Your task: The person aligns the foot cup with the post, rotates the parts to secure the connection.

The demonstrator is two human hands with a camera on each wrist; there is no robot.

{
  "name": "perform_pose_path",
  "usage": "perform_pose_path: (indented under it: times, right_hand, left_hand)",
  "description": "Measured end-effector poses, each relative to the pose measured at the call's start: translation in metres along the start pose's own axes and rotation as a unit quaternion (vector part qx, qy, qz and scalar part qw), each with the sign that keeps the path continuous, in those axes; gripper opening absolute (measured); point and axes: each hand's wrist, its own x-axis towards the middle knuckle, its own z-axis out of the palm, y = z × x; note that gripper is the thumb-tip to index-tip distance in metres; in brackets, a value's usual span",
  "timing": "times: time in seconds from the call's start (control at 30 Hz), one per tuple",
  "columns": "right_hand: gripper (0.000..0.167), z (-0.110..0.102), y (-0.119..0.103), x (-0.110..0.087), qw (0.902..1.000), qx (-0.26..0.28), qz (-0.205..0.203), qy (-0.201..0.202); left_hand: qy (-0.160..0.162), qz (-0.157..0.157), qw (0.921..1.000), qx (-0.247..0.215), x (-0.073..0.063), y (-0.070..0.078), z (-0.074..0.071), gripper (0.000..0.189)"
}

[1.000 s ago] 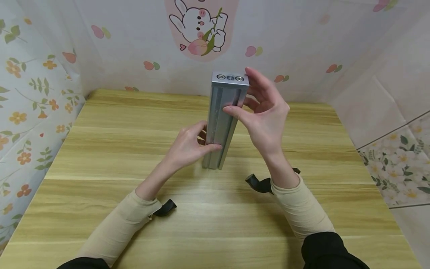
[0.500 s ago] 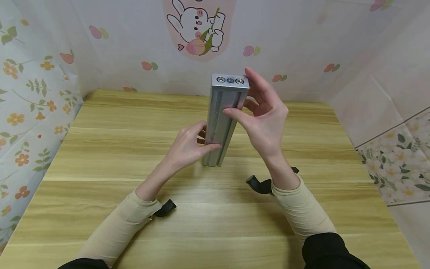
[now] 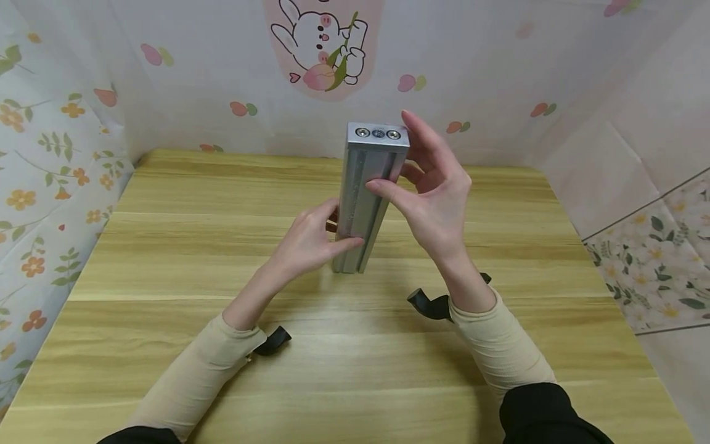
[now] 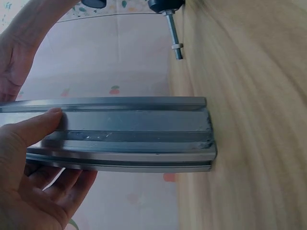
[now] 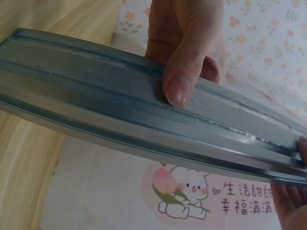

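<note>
A long silver aluminium profile (image 3: 363,197) stands nearly upright on the wooden table, its lower end at the tabletop. Two screws flank a threaded hole in its top end plate (image 3: 378,134). Low on the profile, my left hand (image 3: 305,240) grips it, thumb across the front face and fingers behind. My right hand (image 3: 438,191) holds it near the top, thumb on the front and the other fingers at the right side and back. Grooves run along the profile (image 4: 139,134) in the left wrist view. White specks line a groove of the profile (image 5: 144,112) in the right wrist view.
The wooden table (image 3: 166,259) meets a patterned cloth (image 3: 211,61) at the back. Black curved pieces jut out at the left wrist (image 3: 274,340) and the right wrist (image 3: 428,304). A bolt with a nut (image 4: 173,36) shows in the left wrist view.
The head view has shifted slightly, so the backdrop sits a little further left. Both hands keep their hold on the profile, which has barely moved.
</note>
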Motion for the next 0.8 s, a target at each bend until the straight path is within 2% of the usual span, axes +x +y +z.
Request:
perform_pose_path:
  times: [0.27, 0.43, 0.8]
  right_hand:
    - [0.076, 0.0007, -0.0019, -0.0028, 1.0, 0.005, 0.007, 0.002]
    - [0.076, 0.0005, -0.0024, -0.0025, 1.0, -0.002, 0.003, 0.0]
    - [0.077, -0.0046, 0.001, -0.0015, 0.9998, -0.012, 0.001, -0.016]
  left_hand:
    - [-0.021, 0.006, 0.9997, -0.004, 0.0039, 0.0053, -0.0038, 0.067]
    - [-0.03, -0.007, 0.9995, -0.012, 0.0058, 0.0064, -0.0061, 0.069]
    - [-0.026, 0.001, 0.9996, -0.013, 0.0092, 0.0059, -0.0031, 0.069]
